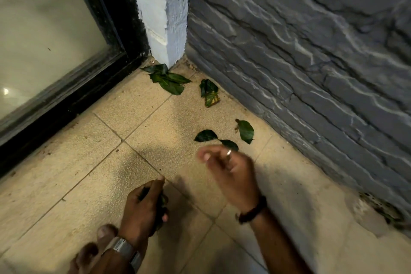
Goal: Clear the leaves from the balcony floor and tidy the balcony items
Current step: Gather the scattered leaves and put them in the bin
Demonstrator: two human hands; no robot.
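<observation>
**Loose leaves in the balcony corner: light, limp, and best pinched by the stem or edge**

We are looking down into a corner of the balcony, where the speckled beige tiled floor [89, 162] meets a dark grey rough stone-faced wall [311, 51], a pale blue painted pillar [160, 11] and a black-framed glass door [44, 29].

Our left hand [144, 204] is low near the floor, its fingers curled around a small bunch of dark green gathered leaves [161, 203]; only slivers of them show between the fingers. Our right hand [231, 171] hovers just short of the nearest pair of dark green fallen leaves [205, 135]. It is blurred, so we cannot tell for sure how its fingers lie; they look loosely bent and seem to hold nothing.

Further leaves lie apart on the tiles: a single glossy green leaf [246, 131] close to the wall, a curled green and yellowing leaf [210, 93] beyond it, and a cluster of long green leaves [169, 80] at the pillar's foot.

We judge these leaves to be very light, thin and pliable, with a waxy sheen that could let them slip. Those lying flat on the gritty tile offer little to grip, so we would lift a raised edge or a stem end with the fingertips, then pass each one into the left-hand bunch. The yellowing one may be drier and could crack if squeezed.
</observation>
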